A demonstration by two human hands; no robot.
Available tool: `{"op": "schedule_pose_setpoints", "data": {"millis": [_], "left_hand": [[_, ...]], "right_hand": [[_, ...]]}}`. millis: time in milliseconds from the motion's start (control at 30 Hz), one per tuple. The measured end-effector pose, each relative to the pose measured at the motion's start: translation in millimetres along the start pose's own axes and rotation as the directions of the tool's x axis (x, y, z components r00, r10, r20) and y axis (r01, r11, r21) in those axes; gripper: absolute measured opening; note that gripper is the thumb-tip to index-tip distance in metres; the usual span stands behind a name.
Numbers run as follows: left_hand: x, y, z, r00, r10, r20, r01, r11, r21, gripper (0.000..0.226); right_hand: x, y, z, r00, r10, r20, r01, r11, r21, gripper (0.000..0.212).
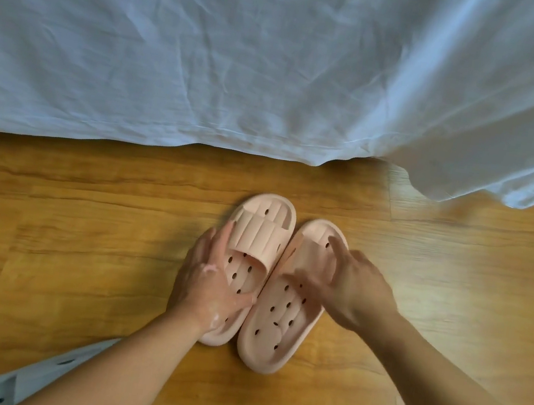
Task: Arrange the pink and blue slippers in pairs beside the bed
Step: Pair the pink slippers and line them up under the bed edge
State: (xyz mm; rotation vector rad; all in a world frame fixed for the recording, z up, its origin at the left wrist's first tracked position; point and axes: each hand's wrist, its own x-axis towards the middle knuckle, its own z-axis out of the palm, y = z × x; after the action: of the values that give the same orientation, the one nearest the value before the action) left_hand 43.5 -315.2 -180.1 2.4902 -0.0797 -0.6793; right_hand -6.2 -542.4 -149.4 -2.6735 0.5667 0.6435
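2 pink slippers lie side by side on the wooden floor (84, 209), touching along their inner edges, near the hanging white bed sheet (211, 55). I see my left hand (208, 283) flat on the left pink slipper (255, 235), fingers (224, 237) spread along its outer edge, not clenched. My right hand (349, 291) is blurred over the right pink slipper (278, 325), fingers loosely splayed, touching its strap. Both long axes run toward the bed, toes leading. 1 blue slipper (35, 372) peeks in at the lower left.
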Motion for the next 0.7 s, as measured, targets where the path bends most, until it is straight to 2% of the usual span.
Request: {"op": "schedule_pose_setpoints", "data": {"millis": [67,100,167,233,300,400,533,600,700], "left_hand": [[-18.0,-2.6,3.5,0.987,-0.049,-0.151,0.054,0.998,0.027,0.098],[-32.9,-4.1,9.6,0.980,-0.035,-0.195,0.047,0.997,0.056,0.086],[-62.2,-9.4,26.9,0.990,0.048,-0.134,-0.024,0.984,0.177,0.077],[-78.3,-13.1,44.2,0.995,0.100,0.008,-0.097,0.946,0.310,0.085],[-81.4,-10.4,53.0,0.995,0.081,0.063,-0.099,0.913,0.395,0.093],[-77.9,-7.6,51.3,0.995,0.078,0.066,-0.099,0.900,0.424,0.093],[-60.7,-19.6,30.4,0.984,0.146,0.104,-0.176,0.892,0.417,0.080],[-42.6,-21.8,15.8,0.970,0.177,0.166,-0.235,0.855,0.463,0.073],[-4.5,-16.5,-0.3,0.937,0.228,0.264,-0.337,0.787,0.517,0.069]], "right_hand": [[18.2,-4.1,-20.7,0.980,-0.198,-0.023,0.196,0.979,-0.059,0.094],[27.9,-11.6,-26.8,0.944,-0.328,0.030,0.330,0.941,-0.079,0.096],[43.9,-33.7,-26.3,0.845,-0.494,0.206,0.526,0.837,-0.149,0.110],[52.9,-52.7,-17.6,0.761,-0.536,0.365,0.633,0.735,-0.241,0.121],[58.3,-57.9,-11.9,0.719,-0.544,0.432,0.683,0.666,-0.299,0.119],[60.9,-50.0,-12.1,0.744,-0.551,0.378,0.664,0.672,-0.328,0.106],[51.6,-34.5,-2.5,0.850,-0.474,0.228,0.522,0.815,-0.250,0.093],[39.0,-23.0,6.4,0.909,-0.393,0.143,0.414,0.893,-0.177,0.090],[9.5,-10.6,23.9,0.986,-0.168,0.008,0.168,0.986,-0.014,0.091]]}}
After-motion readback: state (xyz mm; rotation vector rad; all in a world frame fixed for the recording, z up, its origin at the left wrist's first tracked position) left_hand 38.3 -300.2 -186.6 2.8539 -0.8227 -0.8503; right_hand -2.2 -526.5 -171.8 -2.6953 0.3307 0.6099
